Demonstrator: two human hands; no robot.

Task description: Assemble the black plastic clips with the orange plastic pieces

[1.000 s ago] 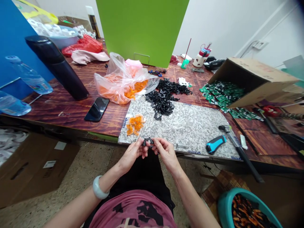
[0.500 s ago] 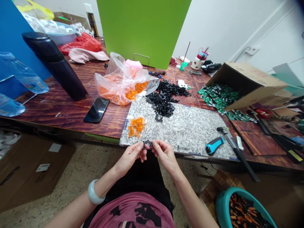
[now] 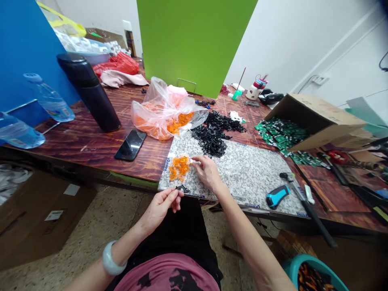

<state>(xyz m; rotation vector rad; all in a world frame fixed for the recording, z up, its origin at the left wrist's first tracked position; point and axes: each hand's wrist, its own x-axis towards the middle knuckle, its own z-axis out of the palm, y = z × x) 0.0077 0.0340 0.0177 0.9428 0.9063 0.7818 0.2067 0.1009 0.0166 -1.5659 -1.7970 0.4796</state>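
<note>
My left hand (image 3: 163,204) pinches a small curved black plastic piece (image 3: 182,188) between thumb and fingers, close to the front edge of the speckled stone-look board (image 3: 248,165). My right hand (image 3: 206,171) is over the board, its fingertips at the right edge of a small pile of translucent orange plastic pieces (image 3: 181,165). Its thumb and index finger look slightly apart, and I see no piece between them. Behind this hand lies a heap of black plastic pieces (image 3: 212,135), partly on the board.
A clear bag (image 3: 148,121) of orange pieces stands behind the board. Left of it are a phone (image 3: 130,144) and a dark flask (image 3: 93,97). At right lie a blue-black tool handle (image 3: 277,197), a hammer (image 3: 306,206) and a tipped carton (image 3: 327,117) spilling green pieces. A teal tub (image 3: 318,262) sits below.
My right hand has let go of the black piece and moved up to the orange pile. My left hand keeps the black piece, slightly lower and further left. The view has shifted a little.
</note>
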